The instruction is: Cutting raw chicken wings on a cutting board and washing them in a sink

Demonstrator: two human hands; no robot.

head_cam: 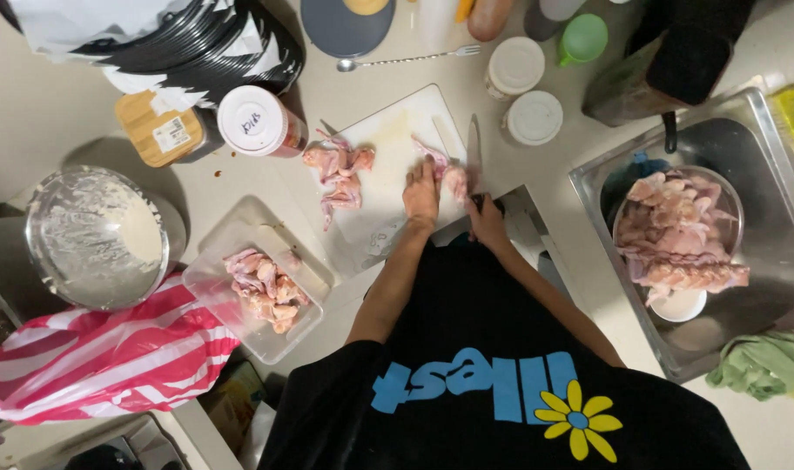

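Cutting stage: left hand (420,193) pressed flat on a pale pink raw chicken piece (454,180) on the white plastic cutting board (388,139); right hand (487,222) apparently clenched around the steel kitchen knife (474,152). Calls next for a steady downward cut clear of fingertips.

Both forearms extend forward from the torso, converging toward the hands. The left hand (421,193) lies palm-down, fingers extended flat and pressing downward. The right hand (487,222) is closed in a fist grip, just beside the left.
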